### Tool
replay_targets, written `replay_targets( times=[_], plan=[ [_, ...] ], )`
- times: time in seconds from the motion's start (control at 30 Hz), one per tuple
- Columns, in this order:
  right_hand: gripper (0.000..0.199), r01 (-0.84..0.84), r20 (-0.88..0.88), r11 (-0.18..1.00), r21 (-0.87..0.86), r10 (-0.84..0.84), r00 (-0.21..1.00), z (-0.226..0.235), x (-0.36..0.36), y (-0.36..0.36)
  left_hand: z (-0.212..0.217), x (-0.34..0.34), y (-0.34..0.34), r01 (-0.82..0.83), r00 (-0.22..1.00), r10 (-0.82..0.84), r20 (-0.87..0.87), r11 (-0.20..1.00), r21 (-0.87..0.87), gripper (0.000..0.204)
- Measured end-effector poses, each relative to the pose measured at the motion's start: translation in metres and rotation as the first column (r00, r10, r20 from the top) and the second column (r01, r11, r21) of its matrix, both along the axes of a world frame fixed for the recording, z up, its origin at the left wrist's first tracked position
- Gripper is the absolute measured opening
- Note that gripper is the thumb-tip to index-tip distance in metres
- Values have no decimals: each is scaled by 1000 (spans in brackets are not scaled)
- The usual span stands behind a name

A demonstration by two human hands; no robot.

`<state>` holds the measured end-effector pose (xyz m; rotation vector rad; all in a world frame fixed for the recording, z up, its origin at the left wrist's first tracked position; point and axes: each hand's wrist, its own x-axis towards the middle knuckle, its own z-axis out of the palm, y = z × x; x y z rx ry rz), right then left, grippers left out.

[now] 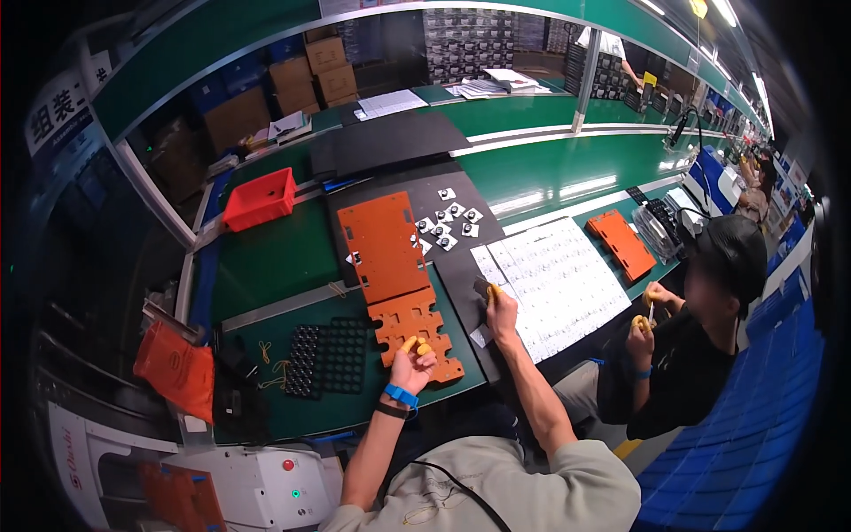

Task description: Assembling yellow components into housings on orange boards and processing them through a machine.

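My left hand (pixel 413 365), with yellow finger cots on its fingertips, is over the lower orange fixture plate (pixel 403 316), which has cut-outs along its edges. Its fingers are curled in together; whatever they may hold is too small to make out. A flat orange plate (pixel 377 244) adjoins that fixture on the far side. My right hand (pixel 502 312), also in yellow finger cots, is closed round a small dark object (pixel 483 288) beside the white sheet (pixel 563 284) of small parts in rows. Several small white pieces with black round centres (pixel 445 240) lie loose on the black mat.
Black trays with round pockets (pixel 344 355) lie left of the fixture. A red bin (pixel 259 199) stands at the back left, an orange bag (pixel 175 368) hangs at the left edge. Close on my right sits a co-worker (pixel 683 328), near another orange fixture (pixel 620 245).
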<state>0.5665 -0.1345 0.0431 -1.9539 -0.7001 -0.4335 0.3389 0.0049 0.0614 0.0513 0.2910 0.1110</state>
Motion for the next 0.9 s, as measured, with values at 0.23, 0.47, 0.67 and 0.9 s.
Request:
replay_targets(
  times=[0.23, 0.47, 0.67, 0.9],
  plan=[
    [46, -657, -191, 702, -275, 630, 753, 62, -95, 11, 12, 42, 10, -20, 998, 3, 66, 966, 258, 62],
    [48, -558, -57, 826, -79, 555, 830, 82, -110, 21, -3, 56, 0, -105, 979, 143, -144, 964, 245, 55],
    [43, -223, -24, 959, -177, 222, 975, 58, -92, -15, 4, 36, 0, 2, 991, 25, -133, 979, 202, 49],
    [38, -277, 16, 895, -349, 301, 953, 15, -98, -52, 8, 30, -1, 121, 993, -108, -57, 924, 362, 34]
  ],
)
